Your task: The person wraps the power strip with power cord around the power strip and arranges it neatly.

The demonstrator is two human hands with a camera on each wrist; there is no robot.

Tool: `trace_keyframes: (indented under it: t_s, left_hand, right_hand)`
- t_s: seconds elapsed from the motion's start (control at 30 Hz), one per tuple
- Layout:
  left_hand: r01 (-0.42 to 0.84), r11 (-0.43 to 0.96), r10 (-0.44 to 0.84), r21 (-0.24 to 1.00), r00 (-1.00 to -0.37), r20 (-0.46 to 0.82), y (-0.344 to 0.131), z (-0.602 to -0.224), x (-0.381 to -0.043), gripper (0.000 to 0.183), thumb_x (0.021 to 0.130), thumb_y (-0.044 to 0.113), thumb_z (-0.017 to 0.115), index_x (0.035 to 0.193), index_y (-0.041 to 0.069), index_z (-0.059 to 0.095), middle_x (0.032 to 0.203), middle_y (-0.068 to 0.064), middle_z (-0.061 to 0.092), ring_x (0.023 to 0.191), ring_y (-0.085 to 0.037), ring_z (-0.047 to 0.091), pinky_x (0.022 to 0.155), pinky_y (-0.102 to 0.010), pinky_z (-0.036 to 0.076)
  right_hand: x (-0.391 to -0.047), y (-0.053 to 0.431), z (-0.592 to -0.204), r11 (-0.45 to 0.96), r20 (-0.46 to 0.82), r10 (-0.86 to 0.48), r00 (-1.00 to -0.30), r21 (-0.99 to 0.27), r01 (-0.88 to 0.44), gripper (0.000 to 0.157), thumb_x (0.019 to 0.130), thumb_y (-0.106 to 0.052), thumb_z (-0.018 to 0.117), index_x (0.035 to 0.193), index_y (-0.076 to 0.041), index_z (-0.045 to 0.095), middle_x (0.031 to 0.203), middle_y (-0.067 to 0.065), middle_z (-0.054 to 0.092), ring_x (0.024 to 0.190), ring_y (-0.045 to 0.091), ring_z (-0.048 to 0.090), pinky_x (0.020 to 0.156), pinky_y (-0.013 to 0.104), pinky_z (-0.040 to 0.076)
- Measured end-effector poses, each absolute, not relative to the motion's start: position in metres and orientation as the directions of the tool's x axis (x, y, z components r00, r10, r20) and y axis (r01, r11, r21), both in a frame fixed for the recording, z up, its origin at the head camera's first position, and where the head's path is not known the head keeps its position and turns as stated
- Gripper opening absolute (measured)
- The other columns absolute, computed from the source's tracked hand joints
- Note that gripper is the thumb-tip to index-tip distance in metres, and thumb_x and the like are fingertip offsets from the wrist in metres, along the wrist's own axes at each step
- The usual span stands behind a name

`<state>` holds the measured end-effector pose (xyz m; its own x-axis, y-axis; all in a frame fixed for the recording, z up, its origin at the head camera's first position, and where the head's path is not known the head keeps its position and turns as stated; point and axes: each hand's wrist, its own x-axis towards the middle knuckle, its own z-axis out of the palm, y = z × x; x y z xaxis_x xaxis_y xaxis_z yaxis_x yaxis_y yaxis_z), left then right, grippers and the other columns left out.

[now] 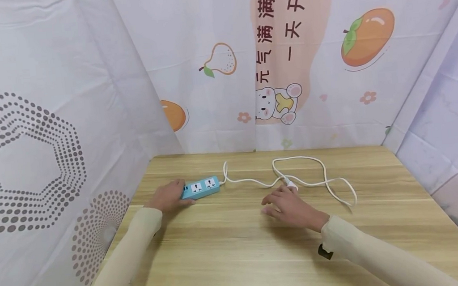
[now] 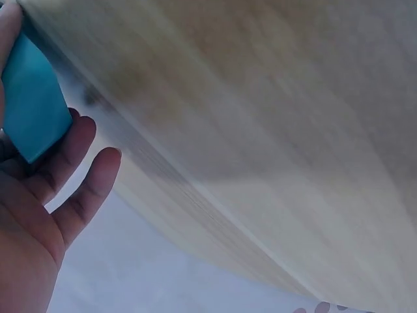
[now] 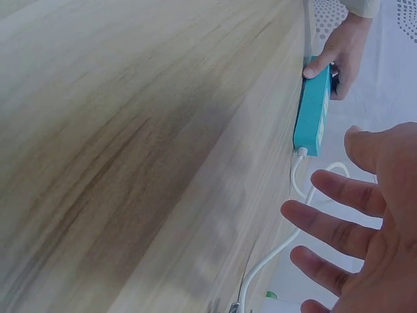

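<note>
A blue power strip (image 1: 203, 188) with white sockets lies toward the table's left side. My left hand (image 1: 168, 196) grips its left end, thumb on the near side; in the left wrist view the fingers (image 2: 73, 149) curl by the strip's blue end (image 2: 36, 98). From the strip's right end a white cord (image 1: 252, 180) runs in loose loops to a white plug (image 1: 290, 185). Just in front of that plug hovers my right hand (image 1: 292, 207), fingers spread and slightly bent. The right wrist view shows nothing in its palm (image 3: 384, 261).
The wood-grain table (image 1: 229, 255) has patterned curtains behind it and at its sides, the left one (image 1: 100, 103) close to my left arm. A cord loop (image 1: 352, 196) stretches to the right beyond my right hand.
</note>
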<state>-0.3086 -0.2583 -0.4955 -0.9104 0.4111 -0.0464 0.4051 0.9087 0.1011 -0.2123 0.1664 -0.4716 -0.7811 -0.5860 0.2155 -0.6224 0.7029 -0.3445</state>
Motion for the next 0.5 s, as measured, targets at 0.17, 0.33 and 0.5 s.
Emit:
trace_keyframes:
  t_s: [0.17, 0.33, 0.5]
  left_hand:
    - [0.424, 0.902, 0.429, 0.08, -0.902, -0.045, -0.258, -0.492, -0.302, 0.079, 0.088, 0.069, 0.068, 0.121, -0.002, 0.059, 0.098, -0.005, 0.059, 0.08, -0.016, 0.053, 0.066, -0.04, 0.049]
    - [0.42, 0.9, 0.424, 0.116, -0.906, -0.016, -0.259, -0.49, -0.295, 0.075, 0.088, 0.068, 0.068, 0.118, -0.001, 0.059, 0.095, -0.002, 0.057, 0.076, -0.014, 0.051, 0.064, -0.036, 0.044]
    - [0.404, 0.898, 0.408, 0.176, -0.913, 0.013, -0.256, -0.483, -0.286, 0.072, 0.089, 0.068, 0.067, 0.116, 0.002, 0.059, 0.093, -0.001, 0.056, 0.075, -0.015, 0.05, 0.063, -0.034, 0.042]
  right_hand:
    - [-0.212, 0.166, -0.47, 0.696, 0.221, -0.589, -0.778, -0.351, -0.627, 0.025, 0.1, -0.034, 0.068, 0.113, -0.013, 0.074, 0.107, 0.002, 0.073, 0.105, 0.024, 0.051, 0.084, 0.051, 0.032]
    - [-0.212, 0.164, -0.469, 0.699, 0.205, -0.585, -0.785, -0.364, -0.616, 0.024, 0.101, -0.033, 0.067, 0.114, -0.013, 0.073, 0.109, 0.001, 0.072, 0.108, 0.024, 0.051, 0.084, 0.05, 0.031]
    - [-0.211, 0.162, -0.467, 0.686, 0.195, -0.587, -0.785, -0.395, -0.611, 0.023, 0.101, -0.031, 0.067, 0.115, -0.013, 0.074, 0.11, -0.004, 0.072, 0.11, 0.026, 0.052, 0.086, 0.053, 0.032]
